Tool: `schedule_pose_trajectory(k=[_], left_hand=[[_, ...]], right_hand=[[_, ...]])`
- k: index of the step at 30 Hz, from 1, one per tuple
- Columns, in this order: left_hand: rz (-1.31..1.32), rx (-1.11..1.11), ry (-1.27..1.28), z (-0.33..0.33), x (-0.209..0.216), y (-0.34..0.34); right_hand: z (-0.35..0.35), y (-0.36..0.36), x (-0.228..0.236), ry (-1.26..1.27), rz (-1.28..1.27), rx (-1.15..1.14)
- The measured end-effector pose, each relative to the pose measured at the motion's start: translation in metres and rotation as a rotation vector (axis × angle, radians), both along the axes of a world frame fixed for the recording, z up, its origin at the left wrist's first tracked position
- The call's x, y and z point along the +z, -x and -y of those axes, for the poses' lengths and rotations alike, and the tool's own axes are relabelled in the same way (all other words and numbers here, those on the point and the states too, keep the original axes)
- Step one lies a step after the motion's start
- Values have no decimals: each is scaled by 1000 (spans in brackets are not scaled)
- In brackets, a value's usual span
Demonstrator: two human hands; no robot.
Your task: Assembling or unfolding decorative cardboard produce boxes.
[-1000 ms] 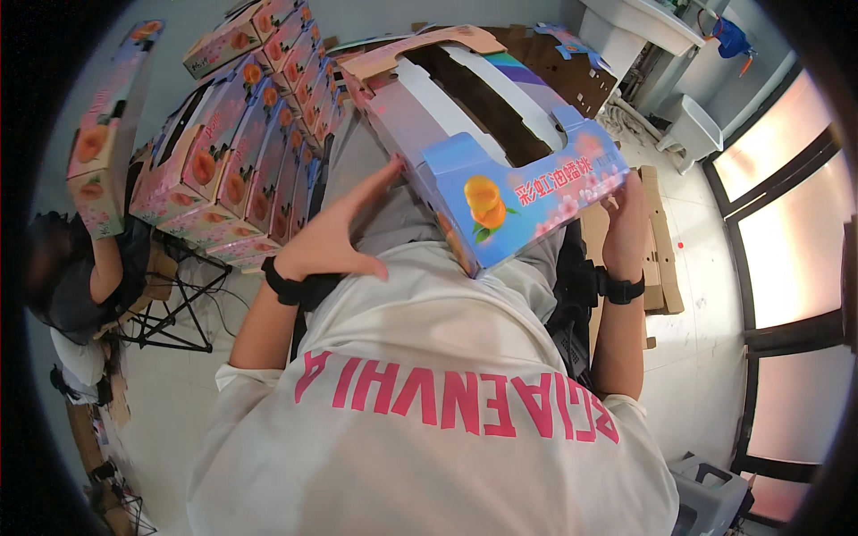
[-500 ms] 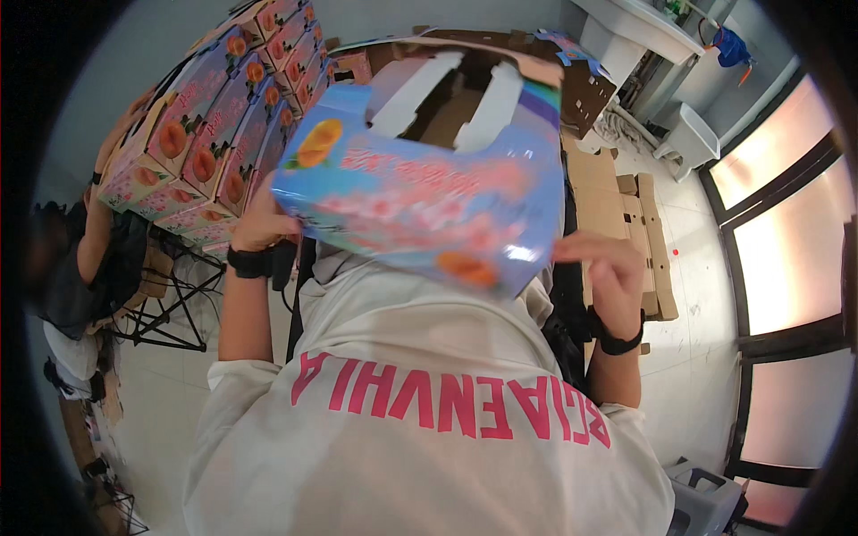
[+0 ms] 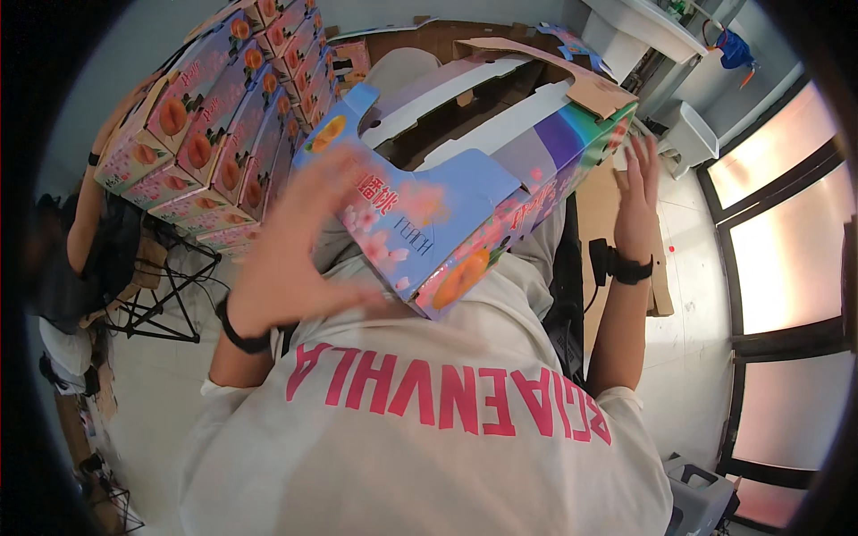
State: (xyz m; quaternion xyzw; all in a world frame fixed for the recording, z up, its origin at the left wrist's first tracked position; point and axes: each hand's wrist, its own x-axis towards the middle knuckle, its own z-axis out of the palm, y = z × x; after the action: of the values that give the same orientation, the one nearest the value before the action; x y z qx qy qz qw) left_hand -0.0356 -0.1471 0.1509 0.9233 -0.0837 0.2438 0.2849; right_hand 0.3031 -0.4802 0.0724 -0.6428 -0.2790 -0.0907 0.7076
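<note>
A printed cardboard fruit box (image 3: 429,214), blue and pink with peach pictures, rests tilted across my lap. Its top flaps part along a slot, and a brown flap edge sticks up at the far right. My left hand (image 3: 295,255) is spread in front of the box's near left side, slightly blurred, with thumb and fingers apart and nothing in it. Whether it touches the cardboard I cannot tell. Beside the box's right end my right hand (image 3: 636,196) is raised, fingers stretched upward and holding nothing.
Stacked matching fruit boxes (image 3: 206,134) stand at the left, with another person's arm (image 3: 87,210) against them. Below is a black folding stand (image 3: 165,299). Flattened brown cardboard (image 3: 660,281) lies on the floor to the right. A white sink (image 3: 639,27) and glazed door panels (image 3: 786,241) are beyond.
The box has turned and shifted right and away, showing its right end. My left hand has left its edge and moved in front of it; my right hand has risen along the right side, opening.
</note>
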Motion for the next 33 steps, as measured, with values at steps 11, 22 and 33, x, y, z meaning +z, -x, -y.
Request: schedule_pose_trajectory(k=[11,22,33], left_hand=[[-55,-100,-98,-55,5,-30],[-55,-65,238,-53,-20,-30],[-73,67,-313,3,9,-24]], right_hand=[[9,-5,-22,-99,21,27],[23,-12,-9,-239,-203,116],[30,96,80,698,675,44]])
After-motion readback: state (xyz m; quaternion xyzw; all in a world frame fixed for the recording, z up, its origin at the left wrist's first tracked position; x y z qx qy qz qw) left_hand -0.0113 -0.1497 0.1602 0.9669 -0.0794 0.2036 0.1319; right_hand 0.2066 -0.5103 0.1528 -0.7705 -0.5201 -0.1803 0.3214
